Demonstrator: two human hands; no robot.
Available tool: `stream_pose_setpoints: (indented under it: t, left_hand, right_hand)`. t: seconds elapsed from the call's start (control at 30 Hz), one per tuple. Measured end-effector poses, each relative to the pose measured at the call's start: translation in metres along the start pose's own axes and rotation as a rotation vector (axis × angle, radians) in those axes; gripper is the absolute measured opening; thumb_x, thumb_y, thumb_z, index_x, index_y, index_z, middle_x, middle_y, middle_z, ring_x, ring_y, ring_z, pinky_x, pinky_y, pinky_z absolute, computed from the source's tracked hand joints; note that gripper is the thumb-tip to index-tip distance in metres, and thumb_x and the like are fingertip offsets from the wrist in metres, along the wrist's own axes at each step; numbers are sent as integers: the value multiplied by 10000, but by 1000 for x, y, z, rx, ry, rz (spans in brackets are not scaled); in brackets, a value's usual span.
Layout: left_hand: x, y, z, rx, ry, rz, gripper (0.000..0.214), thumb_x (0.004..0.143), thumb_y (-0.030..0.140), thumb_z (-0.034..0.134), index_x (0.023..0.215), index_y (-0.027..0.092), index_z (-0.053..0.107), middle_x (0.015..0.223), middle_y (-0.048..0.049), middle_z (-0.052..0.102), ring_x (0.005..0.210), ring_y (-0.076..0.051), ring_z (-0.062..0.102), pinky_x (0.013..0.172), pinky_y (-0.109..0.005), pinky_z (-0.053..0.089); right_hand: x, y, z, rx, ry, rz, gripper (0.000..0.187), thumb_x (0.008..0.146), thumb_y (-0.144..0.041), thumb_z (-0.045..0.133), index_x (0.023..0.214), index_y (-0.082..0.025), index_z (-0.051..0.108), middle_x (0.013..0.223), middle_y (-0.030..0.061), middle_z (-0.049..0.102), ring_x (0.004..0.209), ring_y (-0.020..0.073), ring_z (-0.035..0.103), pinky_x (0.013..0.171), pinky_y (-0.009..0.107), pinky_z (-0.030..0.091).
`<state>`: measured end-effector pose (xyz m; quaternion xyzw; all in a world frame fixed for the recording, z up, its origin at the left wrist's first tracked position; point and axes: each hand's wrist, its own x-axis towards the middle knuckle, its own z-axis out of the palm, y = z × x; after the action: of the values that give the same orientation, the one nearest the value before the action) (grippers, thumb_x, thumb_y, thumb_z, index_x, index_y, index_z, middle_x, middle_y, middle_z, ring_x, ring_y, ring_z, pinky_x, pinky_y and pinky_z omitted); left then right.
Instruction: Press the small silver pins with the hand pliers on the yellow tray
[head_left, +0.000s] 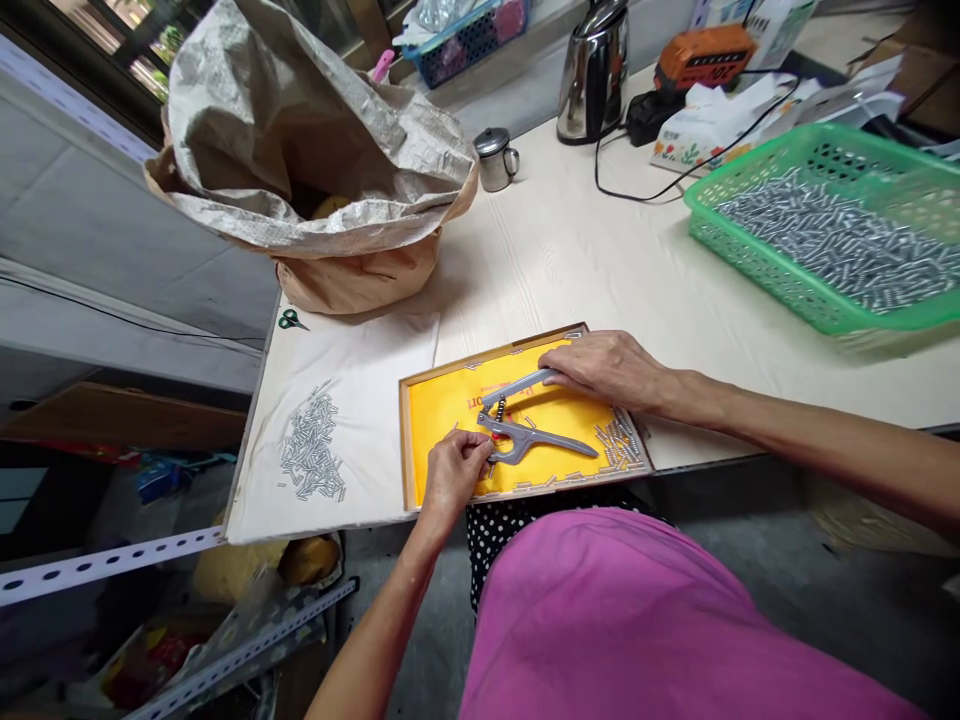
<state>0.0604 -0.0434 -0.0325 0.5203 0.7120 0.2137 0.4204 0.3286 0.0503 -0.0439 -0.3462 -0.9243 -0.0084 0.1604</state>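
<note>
Grey hand-press pliers (555, 440) with a coil spring between their handles stand over a shallow cardboard tray (406, 440) lined with a yellow sheet (439, 400). My right hand (611, 368) is closed around the end of the upper handle, and the handles are spread apart. At the jaw end, my left hand (452, 470) is pinched closed beside a small red spot on the tool. What its fingertips hold is too small to make out. Small silvery metal pieces (619, 442) lie in the tray's right corner and along its near edge.
A pile of similar metal pieces (311, 450) lies on white cloth at left, near green-handled scissors (291, 319). Behind stands a large open woven sack (360, 270). A green basket (757, 270) of metal pieces, a lidded metal cup (495, 165) and a kettle (592, 80) are farther off.
</note>
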Motion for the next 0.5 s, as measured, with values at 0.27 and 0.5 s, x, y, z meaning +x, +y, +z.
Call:
stream_pose_setpoints:
  t: [0.27,0.5]
  left_hand:
    - [1,18,-4,165,-85,21,115,832,130,626,725,174,621,594,12,674,534,-145,689,554,-215,494]
    - [1,28,-6,176,-154,-151,116,861,110,613,761,168,622,506,33,655,522,-151,697,525,-200,498]
  right_hand:
    - [4,-2,5,-53,107,-57,369,1057,-325,302,1018,-180,638,796,43,624,725,166,474,702,312,335]
    - [3,-22,6,-55,54,13,444,1003,-508,378,1183,-163,591,945,98,610,870,236,459,772,363,307]
